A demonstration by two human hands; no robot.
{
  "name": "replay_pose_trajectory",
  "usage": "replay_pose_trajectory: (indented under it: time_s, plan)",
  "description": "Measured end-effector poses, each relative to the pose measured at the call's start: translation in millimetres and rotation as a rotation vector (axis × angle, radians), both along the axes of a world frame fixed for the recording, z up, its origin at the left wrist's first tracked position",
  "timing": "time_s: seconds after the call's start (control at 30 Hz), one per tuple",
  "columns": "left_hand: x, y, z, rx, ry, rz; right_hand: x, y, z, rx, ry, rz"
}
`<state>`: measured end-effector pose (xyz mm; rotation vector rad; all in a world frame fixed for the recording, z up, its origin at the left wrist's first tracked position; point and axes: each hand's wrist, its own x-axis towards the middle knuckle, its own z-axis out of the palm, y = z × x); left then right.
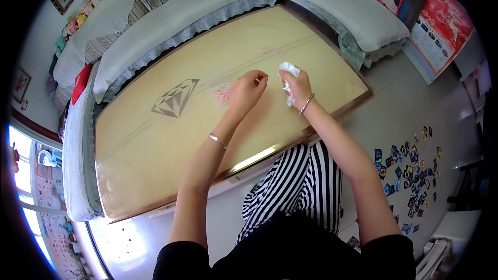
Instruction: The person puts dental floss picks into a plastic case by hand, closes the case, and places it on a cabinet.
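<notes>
My right hand [298, 86] is wrapped round a crumpled white tissue [289, 68], which sticks out above and below the fingers. To its left, my left hand [249, 91] hovers over the table with its fingers curled in; whatever they hold, if anything, is hidden. Just left of that hand, a small clear plastic bag [221, 92] with thin pink pieces inside lies on the tabletop. Farther back are some flat pink pieces [271, 51], too small to make out. Both hands are above the cream table [202, 140], which has a diamond pattern.
The table has a shiny gold edge [254, 159] close to my legs. A pale covered sofa [207, 8] runs along the far and left sides. Many small cards [412, 171] are scattered on the floor at right, and a red poster [441, 26] leans at the back right.
</notes>
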<state>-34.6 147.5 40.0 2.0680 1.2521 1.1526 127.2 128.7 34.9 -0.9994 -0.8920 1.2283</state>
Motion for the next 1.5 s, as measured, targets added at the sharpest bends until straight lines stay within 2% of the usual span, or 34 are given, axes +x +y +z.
replay_pose_trajectory:
  time_s: [0.17, 0.27, 0.33, 0.37, 0.43, 0.57, 0.73, 0.97, 1.03, 1.07, 1.13, 1.17, 1.23, 1.27, 1.33, 1.4, 1.47, 1.5]
  plan:
    - [44.0, 60.4, -25.4, -0.135, 0.011, 0.002, 31.9, 17.0, -4.1, -0.007, 0.023, -0.032]
    - [64.4, 101.4, -46.0, -0.090, 0.078, 0.054, 42.2, 32.6, -12.3, -0.011, 0.034, -0.066]
    - [74.4, 122.3, -56.2, 0.064, 0.255, 0.123, 44.5, 41.3, -20.3, -0.026, 0.014, -0.076]
    - [77.2, 132.1, -62.3, 0.059, 0.258, 0.123, 45.0, 44.1, -25.6, -0.031, 0.017, -0.075]
    - [81.0, 143.5, -61.2, -0.038, 0.483, 0.152, 42.4, 46.7, -34.3, -0.028, -0.062, -0.081]
    - [85.3, 165.2, -56.8, -0.027, 0.597, 0.107, 39.8, 43.5, -38.5, -0.027, -0.126, -0.065]
    - [88.8, 180.5, -38.8, -0.224, 0.754, -0.063, 40.8, 44.9, -41.9, 0.006, -0.097, -0.016]
    - [102.3, 170.2, -19.3, -0.276, 0.948, -0.081, 42.8, 42.5, -43.2, 0.072, -0.054, -0.017]
    - [96.3, 164.2, -25.5, -0.066, 0.875, -0.024, 42.3, 41.8, -40.0, 0.087, -0.008, -0.048]
    - [92.2, 162.5, -27.4, -0.062, 0.875, -0.025, 44.0, 41.3, -39.2, 0.091, -0.007, -0.051]
    - [79.5, 149.9, -23.1, -0.430, 0.510, -0.194, 44.3, 41.2, -39.0, 0.082, 0.023, -0.027]
    - [71.6, 138.2, -24.8, -0.431, 0.516, -0.183, 44.7, 41.7, -38.5, 0.084, 0.031, -0.019]
    - [54.1, 86.2, -14.0, -0.684, -0.194, -0.208, 46.2, 38.3, -39.5, 0.076, -0.005, -0.002]
    - [43.8, 63.9, -8.8, -0.688, -0.196, -0.189, 45.6, 32.8, -38.7, 0.071, 0.001, 0.016]
    - [23.1, 22.0, -0.7, -0.777, -0.485, -0.212, 39.5, 17.4, -28.7, 0.071, -0.103, 0.102]
    - [6.8, -5.6, -4.1, -0.800, -0.500, -0.187, 23.3, 0.0, -20.7, 0.092, -0.084, 0.168]
    - [-1.4, -24.3, -13.3, -0.779, -0.562, -0.124, 5.7, -9.3, -17.0, 0.180, -0.261, 0.147]
    - [-4.2, -28.0, -18.5, -0.784, -0.574, -0.118, 0.0, -10.1, -17.9, 0.173, -0.268, 0.157]
